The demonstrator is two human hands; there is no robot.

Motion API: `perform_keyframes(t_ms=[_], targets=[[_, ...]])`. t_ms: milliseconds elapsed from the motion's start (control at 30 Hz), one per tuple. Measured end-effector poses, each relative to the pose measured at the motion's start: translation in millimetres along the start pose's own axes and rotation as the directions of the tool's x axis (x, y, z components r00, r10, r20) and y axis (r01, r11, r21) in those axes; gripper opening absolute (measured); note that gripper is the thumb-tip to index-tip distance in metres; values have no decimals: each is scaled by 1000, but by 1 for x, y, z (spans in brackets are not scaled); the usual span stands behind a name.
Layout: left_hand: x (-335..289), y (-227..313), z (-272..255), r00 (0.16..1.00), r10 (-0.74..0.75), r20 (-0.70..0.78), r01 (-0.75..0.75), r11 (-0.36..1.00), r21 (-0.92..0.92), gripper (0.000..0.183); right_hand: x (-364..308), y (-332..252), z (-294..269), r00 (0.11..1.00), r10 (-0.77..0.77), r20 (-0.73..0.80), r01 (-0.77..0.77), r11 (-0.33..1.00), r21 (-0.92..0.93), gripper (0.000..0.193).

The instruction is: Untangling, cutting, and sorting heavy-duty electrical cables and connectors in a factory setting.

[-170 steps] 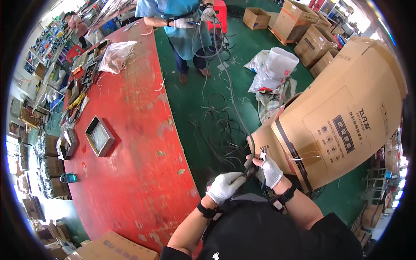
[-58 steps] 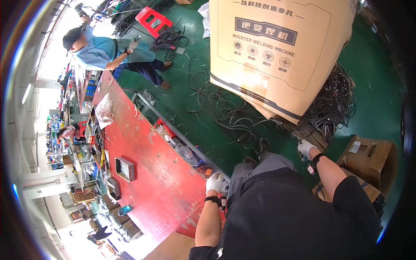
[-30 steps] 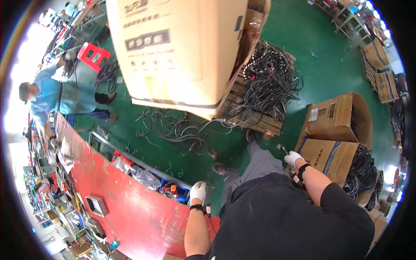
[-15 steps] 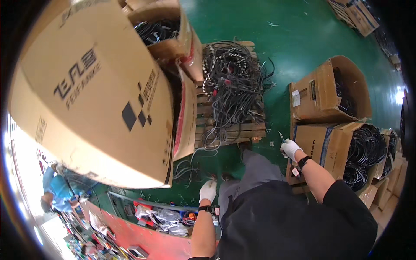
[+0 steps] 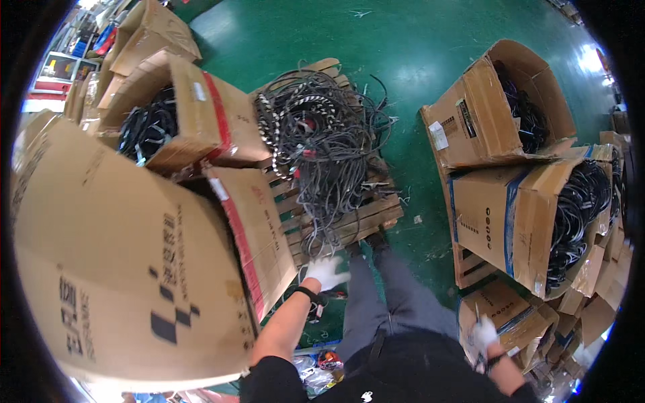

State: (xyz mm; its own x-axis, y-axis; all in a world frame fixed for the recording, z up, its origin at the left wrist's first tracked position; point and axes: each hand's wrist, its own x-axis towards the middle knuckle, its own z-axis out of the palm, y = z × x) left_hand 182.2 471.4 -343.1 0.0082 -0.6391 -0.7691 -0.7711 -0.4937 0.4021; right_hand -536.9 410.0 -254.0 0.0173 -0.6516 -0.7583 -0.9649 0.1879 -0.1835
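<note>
Tangled dark cables (image 5: 332, 161) heaped on slatted pallet (image 5: 373, 216)

From my head, the left fisheye camera looks steeply down over my black cloth shirt (image 5: 403, 369), my white-gloved left hand (image 5: 326, 273) and white-gloved right hand (image 5: 482, 334) close below, the glossy green floor (image 5: 289, 33) farther off.
</note>
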Motion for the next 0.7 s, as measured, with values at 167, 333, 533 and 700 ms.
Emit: perform_keyframes(t_ms=[167, 333, 533, 700], targets=[[105, -42, 20, 878, 136, 458, -228, 962, 152, 72, -117, -61, 30, 840, 490, 234, -537, 813, 224, 35], [245, -20, -5, 947, 308, -93, -295, 946, 136, 59, -144, -107, 50, 746, 597, 296, -658, 729, 188, 34], [397, 10, -31, 718, -299, -629, 358, 933, -35, 105, -149, -116, 59, 678, 636, 369, -707, 702, 90, 34], [457, 6, -32, 669, -416, -616, 506, 862, -33, 64, -163, -111, 57, 635, 669, 386, -738, 673, 48, 37]])
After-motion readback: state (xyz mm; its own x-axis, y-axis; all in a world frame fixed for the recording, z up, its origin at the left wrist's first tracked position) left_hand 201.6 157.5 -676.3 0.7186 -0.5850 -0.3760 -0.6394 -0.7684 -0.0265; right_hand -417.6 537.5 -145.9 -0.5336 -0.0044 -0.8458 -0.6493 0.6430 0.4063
